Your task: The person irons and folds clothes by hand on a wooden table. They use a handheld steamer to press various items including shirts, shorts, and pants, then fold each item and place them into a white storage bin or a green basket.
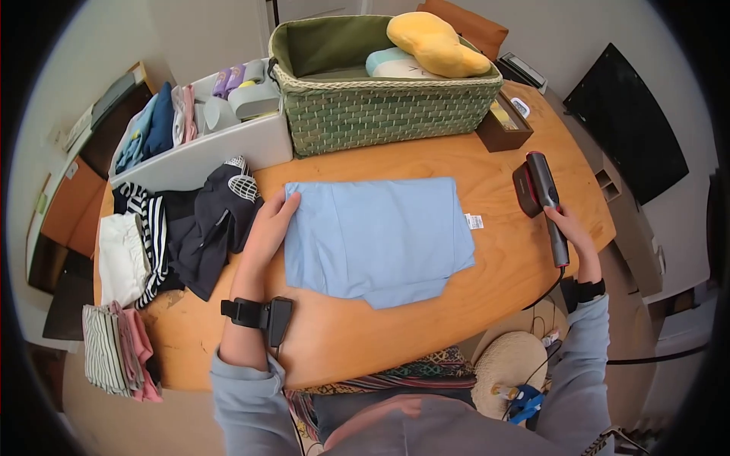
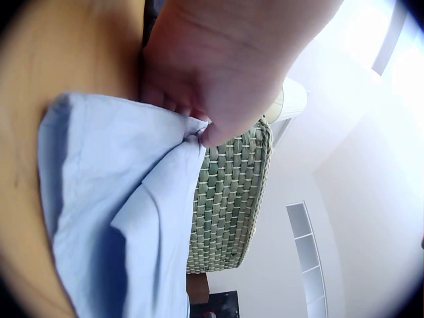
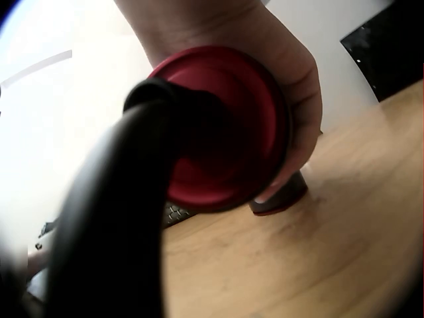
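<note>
A light blue garment [image 1: 380, 239], folded into a rough rectangle, lies on the wooden table in front of me. A white tag [image 1: 474, 221] sticks out at its right side. My left hand [image 1: 272, 222] is at the upper left corner; in the left wrist view, thumb and fingers pinch the cloth's edge [image 2: 193, 134]. On the right, my right hand [image 1: 572, 228] grips the handle of a dark grey and red handheld garment steamer [image 1: 541, 178]. Its cord runs down from the handle's red end [image 3: 225, 126], which hides part of the hand in the right wrist view.
Behind the garment stands a green woven basket [image 1: 388, 114] with plush pillows. A white bin [image 1: 220, 152] of folded clothes is beside it, and a small brown box [image 1: 505, 137] sits to its right. Dark and striped clothes [image 1: 209, 228] and white shorts [image 1: 122, 258] lie left.
</note>
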Motion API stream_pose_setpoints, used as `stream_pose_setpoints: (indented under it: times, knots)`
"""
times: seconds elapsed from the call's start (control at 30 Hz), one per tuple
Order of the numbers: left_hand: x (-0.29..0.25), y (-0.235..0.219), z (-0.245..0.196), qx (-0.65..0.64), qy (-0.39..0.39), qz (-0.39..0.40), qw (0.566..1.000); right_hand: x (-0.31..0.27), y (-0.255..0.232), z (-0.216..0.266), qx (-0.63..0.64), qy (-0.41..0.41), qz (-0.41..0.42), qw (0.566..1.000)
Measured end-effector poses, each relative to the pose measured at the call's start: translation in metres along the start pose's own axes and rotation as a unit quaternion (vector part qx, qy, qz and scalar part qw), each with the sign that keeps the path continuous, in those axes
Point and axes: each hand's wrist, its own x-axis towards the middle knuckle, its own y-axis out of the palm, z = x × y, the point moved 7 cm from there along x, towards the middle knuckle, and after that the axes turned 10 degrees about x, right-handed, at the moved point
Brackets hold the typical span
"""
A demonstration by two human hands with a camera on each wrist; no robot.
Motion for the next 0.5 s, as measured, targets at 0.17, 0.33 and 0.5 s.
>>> stream_pose_setpoints:
  times: [0.17,0.33,0.5]
  knots:
    - [-0.002,-0.001,-0.005,0.181,0.038,-0.01,0.983,-0.064,-0.003,0.084,-0.269,-0.161,-0.213,0.925]
    - [-0.005,0.003,-0.017,0.183,0.026,0.006,0.983,-0.105,0.079,0.166,0.007,-0.238,0.059,0.97]
    - [-0.003,0.003,-0.01,0.094,0.02,0.022,0.995,-0.108,0.196,0.213,0.24,-0.153,0.481,0.829]
